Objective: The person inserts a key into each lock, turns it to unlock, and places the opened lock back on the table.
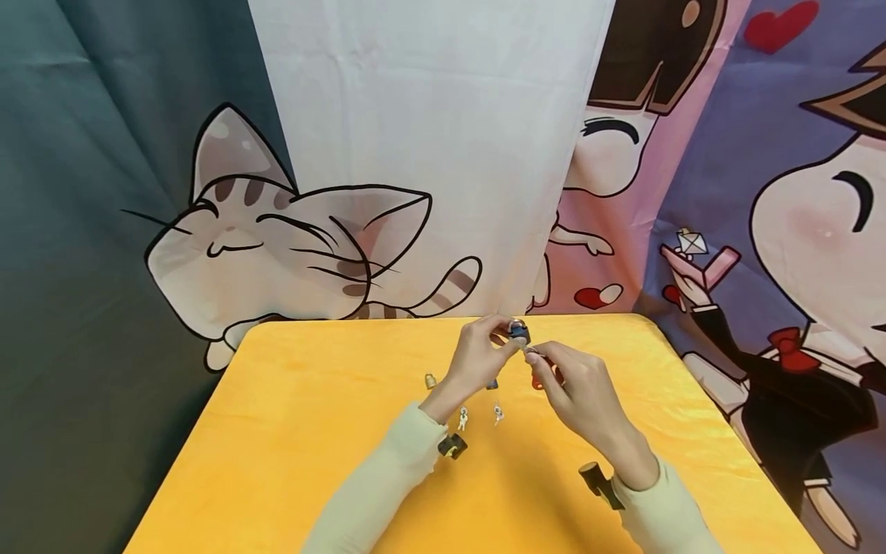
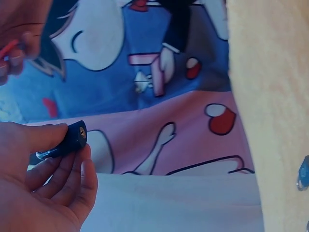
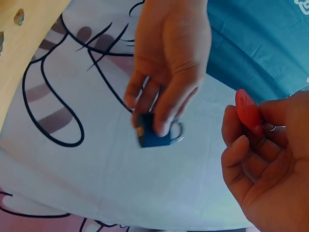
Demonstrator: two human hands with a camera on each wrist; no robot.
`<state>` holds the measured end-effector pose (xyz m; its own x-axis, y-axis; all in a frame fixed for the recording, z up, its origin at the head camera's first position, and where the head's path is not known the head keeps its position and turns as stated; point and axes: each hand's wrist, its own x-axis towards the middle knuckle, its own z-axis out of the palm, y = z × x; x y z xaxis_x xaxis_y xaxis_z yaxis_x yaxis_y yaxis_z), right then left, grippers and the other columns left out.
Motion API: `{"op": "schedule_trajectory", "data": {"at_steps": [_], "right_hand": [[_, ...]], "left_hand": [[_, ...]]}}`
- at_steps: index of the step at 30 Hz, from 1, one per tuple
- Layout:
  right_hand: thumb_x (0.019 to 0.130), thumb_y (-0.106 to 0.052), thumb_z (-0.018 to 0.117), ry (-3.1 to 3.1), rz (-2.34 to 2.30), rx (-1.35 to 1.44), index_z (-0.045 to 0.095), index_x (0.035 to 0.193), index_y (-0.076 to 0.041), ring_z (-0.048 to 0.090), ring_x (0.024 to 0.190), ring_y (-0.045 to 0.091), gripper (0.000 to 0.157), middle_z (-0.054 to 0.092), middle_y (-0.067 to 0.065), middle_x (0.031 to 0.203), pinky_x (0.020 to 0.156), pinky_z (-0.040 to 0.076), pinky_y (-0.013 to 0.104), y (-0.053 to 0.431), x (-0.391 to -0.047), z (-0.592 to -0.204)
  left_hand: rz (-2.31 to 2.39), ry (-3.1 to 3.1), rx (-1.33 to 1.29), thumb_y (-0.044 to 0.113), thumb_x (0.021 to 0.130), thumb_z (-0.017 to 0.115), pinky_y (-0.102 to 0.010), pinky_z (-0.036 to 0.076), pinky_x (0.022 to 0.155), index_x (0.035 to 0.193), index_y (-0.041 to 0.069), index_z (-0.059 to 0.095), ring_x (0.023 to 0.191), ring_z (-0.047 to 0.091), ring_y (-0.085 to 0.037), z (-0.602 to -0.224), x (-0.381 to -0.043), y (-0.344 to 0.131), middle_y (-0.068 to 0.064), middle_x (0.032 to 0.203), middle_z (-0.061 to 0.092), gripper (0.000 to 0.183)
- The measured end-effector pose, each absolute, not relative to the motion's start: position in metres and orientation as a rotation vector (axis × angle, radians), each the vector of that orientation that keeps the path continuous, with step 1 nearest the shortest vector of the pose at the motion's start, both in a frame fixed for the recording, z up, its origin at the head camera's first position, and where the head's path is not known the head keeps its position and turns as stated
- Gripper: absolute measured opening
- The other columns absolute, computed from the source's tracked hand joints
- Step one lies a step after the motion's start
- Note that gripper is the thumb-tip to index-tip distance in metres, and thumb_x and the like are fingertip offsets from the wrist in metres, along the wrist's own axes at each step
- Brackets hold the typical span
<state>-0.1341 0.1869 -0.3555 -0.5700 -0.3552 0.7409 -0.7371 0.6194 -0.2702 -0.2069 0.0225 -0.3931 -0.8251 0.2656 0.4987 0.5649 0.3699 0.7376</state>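
My left hand [image 1: 477, 350] pinches a dark blue padlock [image 1: 519, 331] between thumb and fingers, above the far part of the table. The padlock's [image 2: 72, 139] brass keyhole end points away from the palm in the left wrist view. Its silver shackle shows beside the thumb in the right wrist view. Close by on the right, my right hand [image 1: 577, 385] grips a red tag [image 3: 248, 113] with a metal ring at its end. The fingertips of both hands are near each other in the head view. Whatever hangs on the ring is mostly hidden by the right fingers.
On the yellow table [image 1: 291, 431] lie a small brass padlock [image 1: 431, 381], a blue item [image 1: 492, 383] partly behind the left hand, and two small silvery pieces [image 1: 463, 418] nearer me. A cartoon-printed curtain [image 1: 443, 154] stands behind the table's far edge.
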Motion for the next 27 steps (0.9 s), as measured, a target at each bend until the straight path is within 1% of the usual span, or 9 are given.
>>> {"op": "schedule_trajectory", "data": {"at_steps": [3, 8, 11, 14, 17, 21, 24, 27], "right_hand": [[0.094, -0.011, 0.065, -2.178, 0.767, 0.866, 0.067, 0.089, -0.009, 0.042, 0.052, -0.001, 0.005, 0.055, -0.009, 0.064, 0.051, 0.039, 0.011, 0.184, -0.135, -0.355], [0.094, -0.011, 0.064, -2.178, 0.784, 0.870, 0.066, 0.090, -0.010, 0.040, 0.053, -0.001, 0.006, 0.056, -0.008, 0.064, 0.051, 0.036, 0.011, 0.180, -0.135, -0.353], [0.095, -0.012, 0.063, -2.168, 0.797, 0.887, 0.066, 0.089, -0.010, 0.039, 0.053, -0.001, 0.006, 0.055, -0.008, 0.064, 0.050, 0.033, 0.010, 0.176, -0.135, -0.353], [0.096, -0.012, 0.063, -2.164, 0.818, 0.912, 0.066, 0.090, -0.010, 0.040, 0.053, 0.000, 0.007, 0.055, -0.008, 0.065, 0.050, 0.033, 0.010, 0.171, -0.135, -0.354], [0.094, -0.008, 0.064, -2.170, 0.851, 0.928, 0.065, 0.090, -0.011, 0.041, 0.053, 0.001, 0.005, 0.055, -0.008, 0.065, 0.050, 0.033, 0.010, 0.166, -0.134, -0.354], [0.090, -0.002, 0.066, -2.185, 0.881, 0.935, 0.064, 0.089, -0.012, 0.040, 0.054, 0.001, 0.010, 0.054, -0.009, 0.065, 0.051, 0.033, 0.010, 0.160, -0.132, -0.355], [0.090, -0.002, 0.066, -2.187, 0.896, 0.950, 0.063, 0.090, -0.012, 0.041, 0.055, 0.000, 0.010, 0.053, -0.009, 0.065, 0.052, 0.033, 0.010, 0.157, -0.131, -0.357], [0.091, -0.003, 0.065, -2.176, 0.903, 0.979, 0.064, 0.090, -0.013, 0.043, 0.055, 0.000, 0.011, 0.054, -0.009, 0.065, 0.051, 0.033, 0.009, 0.153, -0.131, -0.359]], "left_hand": [[-1.466, -2.276, -0.725, 0.018, 0.090, 0.072, -0.026, 0.057, 0.079, 0.112, 0.008, 0.070, 0.089, 0.068, -0.013, -0.389, -0.202, 0.013, -0.004, 0.101, 0.072, 0.024], [-1.490, -2.212, -0.721, 0.015, 0.088, 0.073, -0.026, 0.057, 0.080, 0.111, 0.007, 0.070, 0.090, 0.068, -0.015, -0.383, -0.192, -0.002, -0.005, 0.101, 0.072, 0.024], [-1.527, -2.183, -0.716, 0.014, 0.088, 0.074, -0.030, 0.058, 0.080, 0.112, 0.007, 0.070, 0.090, 0.068, -0.016, -0.379, -0.185, -0.012, -0.005, 0.100, 0.071, 0.026], [-1.548, -2.162, -0.695, 0.016, 0.087, 0.075, -0.035, 0.059, 0.080, 0.113, 0.007, 0.070, 0.089, 0.068, -0.015, -0.376, -0.177, -0.021, -0.005, 0.100, 0.071, 0.028], [-1.585, -2.145, -0.668, 0.019, 0.087, 0.075, -0.039, 0.058, 0.081, 0.111, 0.009, 0.071, 0.088, 0.068, -0.015, -0.373, -0.171, -0.031, -0.004, 0.099, 0.071, 0.027], [-1.760, -2.124, -0.608, 0.019, 0.087, 0.075, -0.035, 0.058, 0.085, 0.108, 0.009, 0.070, 0.089, 0.068, -0.015, -0.372, -0.162, -0.042, -0.007, 0.099, 0.070, 0.024], [-1.885, -2.098, -0.560, 0.016, 0.088, 0.074, -0.027, 0.056, 0.088, 0.109, 0.004, 0.068, 0.091, 0.067, -0.014, -0.372, -0.156, -0.050, -0.013, 0.103, 0.069, 0.025], [-1.969, -2.056, -0.532, 0.013, 0.088, 0.073, -0.025, 0.056, 0.088, 0.110, -0.001, 0.065, 0.093, 0.066, -0.013, -0.371, -0.149, -0.058, -0.017, 0.106, 0.066, 0.026]]}}
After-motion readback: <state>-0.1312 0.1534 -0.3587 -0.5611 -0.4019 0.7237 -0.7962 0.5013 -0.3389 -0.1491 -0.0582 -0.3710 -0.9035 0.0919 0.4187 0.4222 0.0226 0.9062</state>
